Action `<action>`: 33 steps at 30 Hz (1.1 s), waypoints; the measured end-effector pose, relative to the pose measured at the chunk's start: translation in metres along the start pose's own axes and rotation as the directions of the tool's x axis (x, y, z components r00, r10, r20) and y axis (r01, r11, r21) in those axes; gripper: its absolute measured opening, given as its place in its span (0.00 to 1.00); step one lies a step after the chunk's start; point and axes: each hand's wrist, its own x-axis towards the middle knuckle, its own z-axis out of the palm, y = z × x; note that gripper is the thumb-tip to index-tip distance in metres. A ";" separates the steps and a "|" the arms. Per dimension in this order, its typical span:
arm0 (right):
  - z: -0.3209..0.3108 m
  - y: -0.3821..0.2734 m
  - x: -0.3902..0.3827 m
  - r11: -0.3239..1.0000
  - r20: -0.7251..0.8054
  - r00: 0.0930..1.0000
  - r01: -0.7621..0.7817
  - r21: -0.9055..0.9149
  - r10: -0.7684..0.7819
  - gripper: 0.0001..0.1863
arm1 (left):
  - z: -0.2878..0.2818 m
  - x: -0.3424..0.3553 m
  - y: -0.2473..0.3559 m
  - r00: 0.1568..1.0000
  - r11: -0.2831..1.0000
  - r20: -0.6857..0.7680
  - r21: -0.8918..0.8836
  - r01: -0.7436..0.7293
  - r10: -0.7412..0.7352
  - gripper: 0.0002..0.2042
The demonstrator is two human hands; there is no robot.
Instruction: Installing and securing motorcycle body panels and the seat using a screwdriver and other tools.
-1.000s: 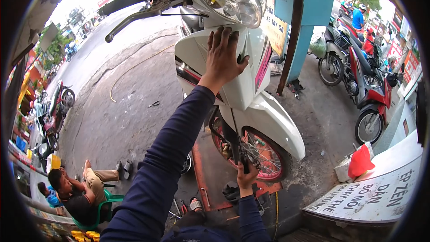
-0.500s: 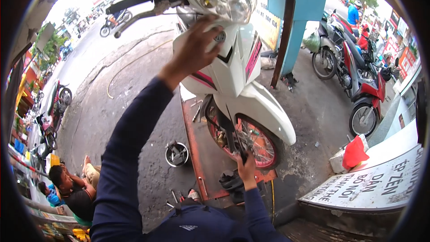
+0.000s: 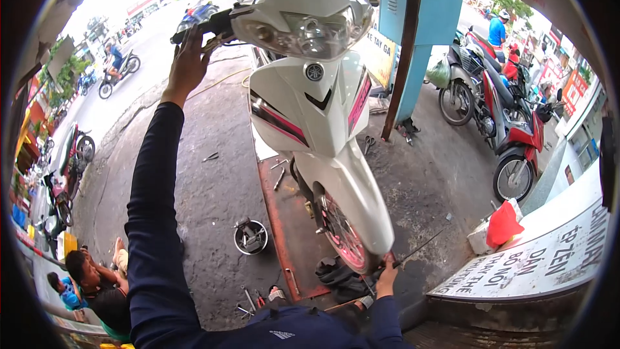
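At the frame's upper left, a person's left hand [image 3: 187, 71], fingers extended and uncurled, lies against the dark handlebar [image 3: 220, 24] of a white motorbike [image 3: 320, 113] standing at center; below, right of center, the right hand [image 3: 387, 277] is closed around a thin dark rod [image 3: 420, 248].

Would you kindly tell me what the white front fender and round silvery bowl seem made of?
The white front fender: probably glossy plastic, given its smooth, moulded curves. The round silvery bowl: likely bare metal, judging by its thin, bright rim.
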 end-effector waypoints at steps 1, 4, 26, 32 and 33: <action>-0.006 0.016 -0.011 0.998 0.009 0.998 -0.063 -0.032 0.063 0.23 | 0.015 -0.002 -0.005 0.996 0.990 0.074 -0.131 0.060 -0.050 0.24; -0.019 0.085 -0.020 0.997 -0.097 0.994 0.032 -0.073 -0.039 0.25 | 0.044 -0.009 -0.014 0.964 0.947 0.247 -0.276 0.167 -0.098 0.15; 0.224 -0.270 -0.365 0.487 -0.003 -0.910 0.219 0.845 0.414 0.17 | -0.120 -0.340 0.342 0.557 0.323 0.676 -0.454 0.830 -0.483 0.22; 0.183 -0.273 -0.410 0.481 0.200 -0.880 0.412 0.774 0.431 0.12 | -0.262 -0.249 0.371 0.535 0.358 0.740 -0.410 0.839 -0.407 0.22; 0.176 -0.273 -0.415 0.478 0.253 -0.860 0.465 0.745 0.442 0.11 | -0.282 -0.236 0.381 0.530 0.355 0.754 -0.408 0.841 -0.388 0.22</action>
